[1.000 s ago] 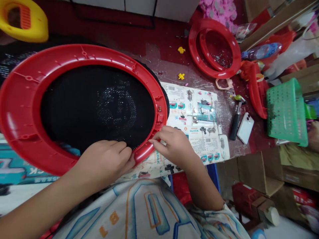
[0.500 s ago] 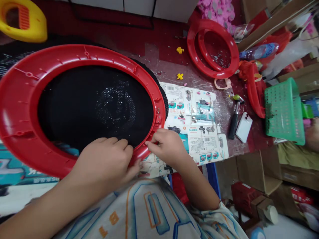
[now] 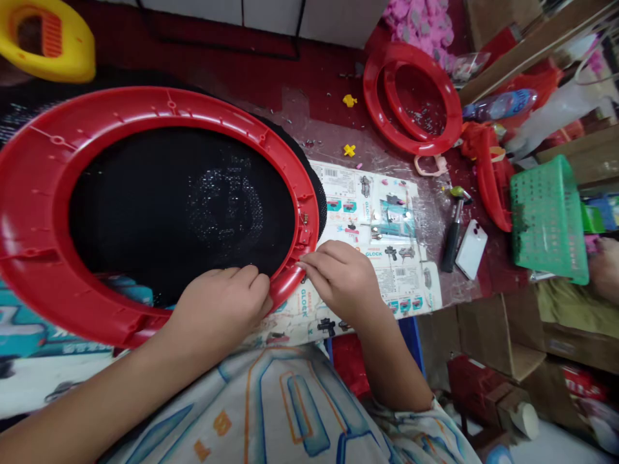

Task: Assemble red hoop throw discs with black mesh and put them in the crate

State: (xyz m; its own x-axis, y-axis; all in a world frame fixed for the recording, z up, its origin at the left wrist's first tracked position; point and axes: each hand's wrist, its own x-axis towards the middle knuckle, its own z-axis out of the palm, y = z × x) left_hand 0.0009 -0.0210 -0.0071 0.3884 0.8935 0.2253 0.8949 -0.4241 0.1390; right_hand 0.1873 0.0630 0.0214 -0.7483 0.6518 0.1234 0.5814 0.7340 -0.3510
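Two hands at the near rim of a red oval ring [image 3: 39,187], over cardboard [image 3: 316,308] printed "GLOCK".
The left hand [image 3: 225,301] curls closed around the rim; the right hand's [image 3: 302,261] thumb and fingers bunch there, any grip unclear. Black mesh [image 3: 140,212] fills the opening. Dark red table [image 3: 322,100]; ring cut off at left.

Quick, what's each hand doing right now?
Left hand: closed over the red ring's near edge.
Right hand: pinched closed at the ring; anything held, can't tell.
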